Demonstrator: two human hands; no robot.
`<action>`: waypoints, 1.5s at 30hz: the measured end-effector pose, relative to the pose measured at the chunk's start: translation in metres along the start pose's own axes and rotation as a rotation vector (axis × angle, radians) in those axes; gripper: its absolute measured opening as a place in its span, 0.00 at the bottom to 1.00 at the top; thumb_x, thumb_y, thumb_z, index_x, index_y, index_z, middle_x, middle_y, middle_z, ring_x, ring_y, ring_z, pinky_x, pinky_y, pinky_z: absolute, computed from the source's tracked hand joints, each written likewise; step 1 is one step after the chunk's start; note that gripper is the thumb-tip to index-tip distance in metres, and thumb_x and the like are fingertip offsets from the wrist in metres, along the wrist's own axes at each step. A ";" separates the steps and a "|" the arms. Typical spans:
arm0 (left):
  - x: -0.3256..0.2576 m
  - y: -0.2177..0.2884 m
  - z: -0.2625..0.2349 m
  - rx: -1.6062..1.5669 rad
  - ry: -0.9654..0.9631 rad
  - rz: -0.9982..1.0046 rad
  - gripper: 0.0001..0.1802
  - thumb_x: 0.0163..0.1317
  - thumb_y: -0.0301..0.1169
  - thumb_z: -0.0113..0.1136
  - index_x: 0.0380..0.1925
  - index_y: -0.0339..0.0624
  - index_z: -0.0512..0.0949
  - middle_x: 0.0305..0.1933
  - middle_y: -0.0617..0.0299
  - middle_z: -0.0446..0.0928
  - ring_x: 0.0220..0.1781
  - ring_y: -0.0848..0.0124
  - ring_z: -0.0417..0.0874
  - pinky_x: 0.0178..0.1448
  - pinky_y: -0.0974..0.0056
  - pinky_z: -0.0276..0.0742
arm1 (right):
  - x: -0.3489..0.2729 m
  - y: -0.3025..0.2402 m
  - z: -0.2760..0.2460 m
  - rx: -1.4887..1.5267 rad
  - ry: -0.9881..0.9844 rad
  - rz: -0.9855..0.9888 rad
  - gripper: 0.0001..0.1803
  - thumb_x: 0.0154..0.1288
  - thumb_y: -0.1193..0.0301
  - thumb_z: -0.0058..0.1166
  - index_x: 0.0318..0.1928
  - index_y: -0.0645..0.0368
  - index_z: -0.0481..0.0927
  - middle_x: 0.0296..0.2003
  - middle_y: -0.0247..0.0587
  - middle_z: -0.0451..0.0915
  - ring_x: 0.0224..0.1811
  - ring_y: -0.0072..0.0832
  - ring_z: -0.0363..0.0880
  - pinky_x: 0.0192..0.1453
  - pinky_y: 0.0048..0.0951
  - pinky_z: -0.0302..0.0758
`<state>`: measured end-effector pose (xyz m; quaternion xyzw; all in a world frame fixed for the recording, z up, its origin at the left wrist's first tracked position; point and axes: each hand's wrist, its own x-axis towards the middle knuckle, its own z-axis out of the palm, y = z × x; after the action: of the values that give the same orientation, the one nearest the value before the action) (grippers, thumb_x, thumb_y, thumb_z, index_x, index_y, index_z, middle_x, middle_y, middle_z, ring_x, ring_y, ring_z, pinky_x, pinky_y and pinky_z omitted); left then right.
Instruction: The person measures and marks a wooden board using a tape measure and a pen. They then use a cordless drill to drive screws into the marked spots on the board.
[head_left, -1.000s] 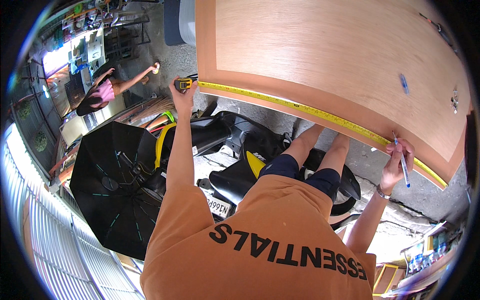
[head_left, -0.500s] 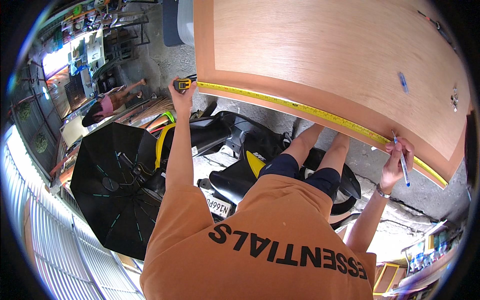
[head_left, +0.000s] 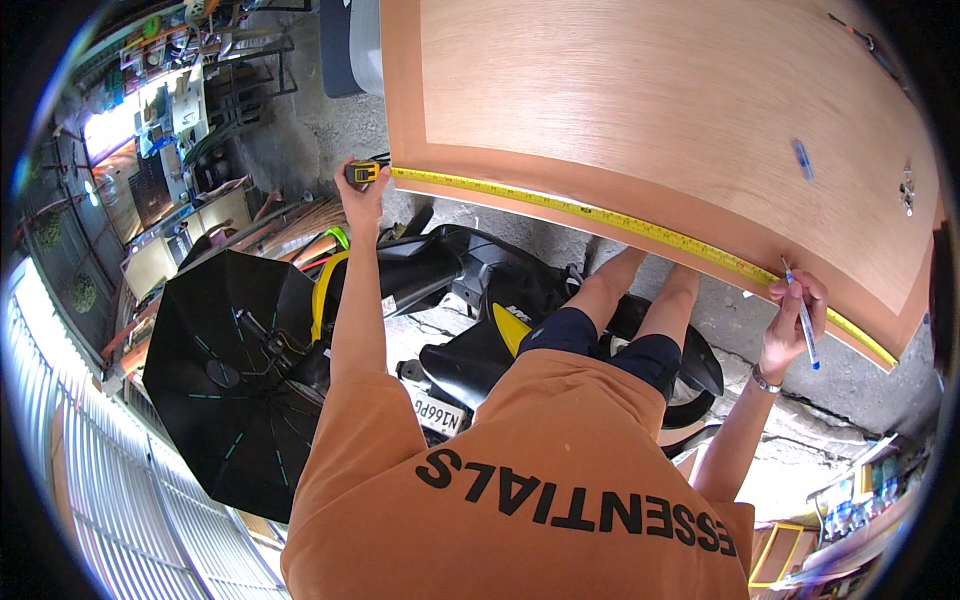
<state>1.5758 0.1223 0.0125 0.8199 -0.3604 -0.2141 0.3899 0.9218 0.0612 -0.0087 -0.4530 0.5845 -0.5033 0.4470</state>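
Observation:
My left hand [head_left: 363, 196] grips the black and yellow case of a tape measure [head_left: 361, 173] just past the left edge of a wooden panel [head_left: 600, 90]. Its yellow blade [head_left: 586, 211] stretches along the panel's near border, which is a darker brown band, to the right corner. Between the fingers of my right hand [head_left: 790, 322] is a pen [head_left: 806, 322] with a clear barrel and blue end. Its tip points at the panel, close to the blade. A blue pen cap [head_left: 803, 160] lies on the panel farther in.
Small metal pieces [head_left: 907, 188] and a dark tool [head_left: 858, 38] lie near the panel's right edge. A black and yellow motorcycle [head_left: 480, 290] stands beside my legs. An open black umbrella [head_left: 225, 385] is at the left. A bench of clutter fills the far left.
The view has shifted slightly, and both hands keep their places on the tape case and pen. The person in the left background has mostly gone out of sight behind the clutter.

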 end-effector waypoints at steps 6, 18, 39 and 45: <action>0.000 0.001 0.000 0.028 0.000 -0.029 0.40 0.55 0.26 0.76 0.63 0.39 0.61 0.48 0.56 0.74 0.47 0.71 0.79 0.49 0.69 0.79 | 0.000 -0.001 0.001 0.015 -0.001 -0.011 0.09 0.74 0.73 0.53 0.48 0.67 0.78 0.34 0.40 0.82 0.31 0.20 0.79 0.34 0.19 0.77; -0.003 0.009 0.001 0.000 -0.012 -0.031 0.39 0.56 0.27 0.76 0.63 0.40 0.62 0.49 0.57 0.74 0.48 0.72 0.78 0.52 0.68 0.79 | 0.000 0.000 0.000 0.018 -0.013 -0.020 0.09 0.74 0.74 0.53 0.48 0.67 0.78 0.34 0.40 0.82 0.31 0.20 0.79 0.35 0.19 0.77; -0.011 0.015 -0.001 0.067 0.018 -0.071 0.37 0.58 0.28 0.74 0.63 0.39 0.62 0.47 0.59 0.74 0.46 0.73 0.78 0.50 0.69 0.76 | -0.002 -0.006 0.000 0.009 -0.011 -0.002 0.09 0.74 0.73 0.54 0.48 0.67 0.78 0.35 0.40 0.82 0.31 0.20 0.79 0.35 0.20 0.78; -0.012 0.014 -0.002 0.032 -0.020 -0.040 0.37 0.58 0.28 0.74 0.63 0.39 0.62 0.47 0.58 0.75 0.46 0.72 0.78 0.50 0.69 0.76 | -0.001 -0.009 0.000 0.014 0.001 -0.005 0.07 0.73 0.76 0.53 0.46 0.67 0.78 0.32 0.41 0.83 0.30 0.20 0.81 0.35 0.20 0.79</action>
<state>1.5639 0.1261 0.0258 0.8309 -0.3511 -0.2241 0.3688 0.9229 0.0618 0.0001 -0.4510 0.5799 -0.5088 0.4488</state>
